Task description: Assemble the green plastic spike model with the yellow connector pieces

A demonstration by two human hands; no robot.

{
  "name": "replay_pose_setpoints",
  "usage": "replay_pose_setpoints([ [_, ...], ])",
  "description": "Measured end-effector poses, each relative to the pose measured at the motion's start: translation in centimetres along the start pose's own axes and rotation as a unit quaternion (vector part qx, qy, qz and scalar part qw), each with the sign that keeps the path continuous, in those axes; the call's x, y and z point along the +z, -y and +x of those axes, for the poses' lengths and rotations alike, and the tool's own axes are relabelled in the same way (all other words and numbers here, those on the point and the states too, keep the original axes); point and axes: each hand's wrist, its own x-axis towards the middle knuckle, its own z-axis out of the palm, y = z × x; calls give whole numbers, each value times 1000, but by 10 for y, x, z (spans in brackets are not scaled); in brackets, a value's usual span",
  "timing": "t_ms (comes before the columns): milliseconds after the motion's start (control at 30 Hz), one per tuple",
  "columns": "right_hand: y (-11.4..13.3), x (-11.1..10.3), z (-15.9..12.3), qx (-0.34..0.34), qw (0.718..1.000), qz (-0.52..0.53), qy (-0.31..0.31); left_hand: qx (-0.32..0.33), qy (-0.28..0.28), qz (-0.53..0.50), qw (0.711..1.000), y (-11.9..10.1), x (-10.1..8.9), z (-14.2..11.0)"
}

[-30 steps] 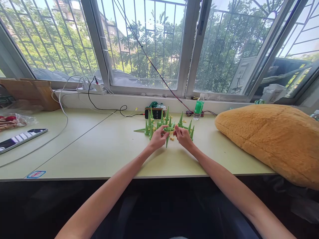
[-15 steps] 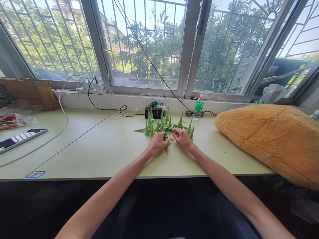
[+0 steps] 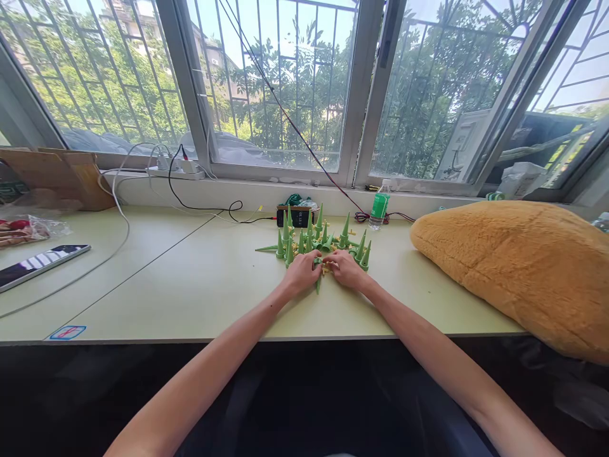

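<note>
My left hand [image 3: 302, 272] is closed around a green cone-shaped plastic spike [image 3: 318, 287], whose pointed tip sticks out toward me below the fingers. Close beside it, my right hand [image 3: 347, 269] has its fingers pinched together at the spike's wide end. Whatever lies between those fingertips is too small to make out. A small yellow plastic piece [image 3: 326, 270] shows between the two hands. Just behind them several more green spikes [image 3: 344, 232] stand upright in a cluster, with a few lying flat and yellow pieces among them.
Behind the cluster a phone [image 3: 295, 218] leans upright, and a bottle with a green label [image 3: 379, 204] stands by the sill. A big tan plush cushion [image 3: 514, 266] covers the table's right side. At left are another phone [image 3: 45, 263], cables and a cardboard box [image 3: 80, 181].
My right hand has moved left, bringing its fingertips to the spike in my left hand. The left hand has stayed almost still.
</note>
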Motion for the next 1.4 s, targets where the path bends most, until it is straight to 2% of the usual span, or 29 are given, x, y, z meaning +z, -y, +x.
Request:
replay_pose_setpoints([
  [233, 4, -3, -1, 14, 1000, -6, -4, -11, -35, -3, 999, -3, 0, 1],
  [400, 5, -3, 0, 22, 1000, -15, -4, 18, -48, -22, 998, -4, 0, 1],
  [700, 6, -5, 0, 33, 999, -16, -10, 47, -43, -34, 997, -6, 0, 0],
  [1167, 5, -9, 0, 63, 997, -23, -27, 40, -30, -27, 998, -9, -3, -1],
  [1267, 7, -10, 0, 61, 997, -2, -49, 41, -31, -31, 998, -9, -3, -1],
  [1400, 10, -13, 1, 38, 991, 44, -117, 34, -32, -29, 998, -10, -4, -1],
])
